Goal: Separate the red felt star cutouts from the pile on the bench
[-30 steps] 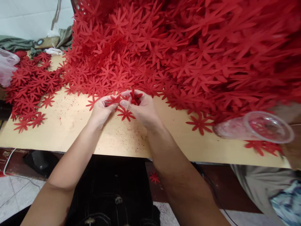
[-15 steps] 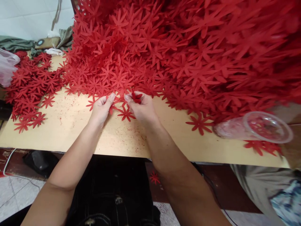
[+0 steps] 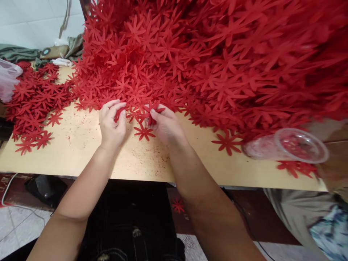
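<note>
My left hand (image 3: 112, 122) hovers over the front edge of the large pile of red flower-shaped cutouts (image 3: 130, 81). Its fingers are curved, with a gap between thumb and forefinger; the red showing in that gap looks like cutouts behind it. Pinched between the thumb and fingers of my right hand (image 3: 166, 125) is a red flower cutout (image 3: 152, 115) with narrow petals. Whether it is one layer or several I cannot tell. A single flower cutout (image 3: 144, 132) lies flat on the table between my hands.
At the left lies a smaller heap of cutouts (image 3: 38, 99) beside a plastic bag (image 3: 9, 78). A clear plastic cup (image 3: 261, 149) rests on its side at the right, near a loose cutout (image 3: 227, 142). Red crumbs dot the wooden tabletop (image 3: 136, 163).
My left hand has moved left and its thumb and forefinger have parted. My right hand stays in nearly the same place, still pinching a red cutout.
</note>
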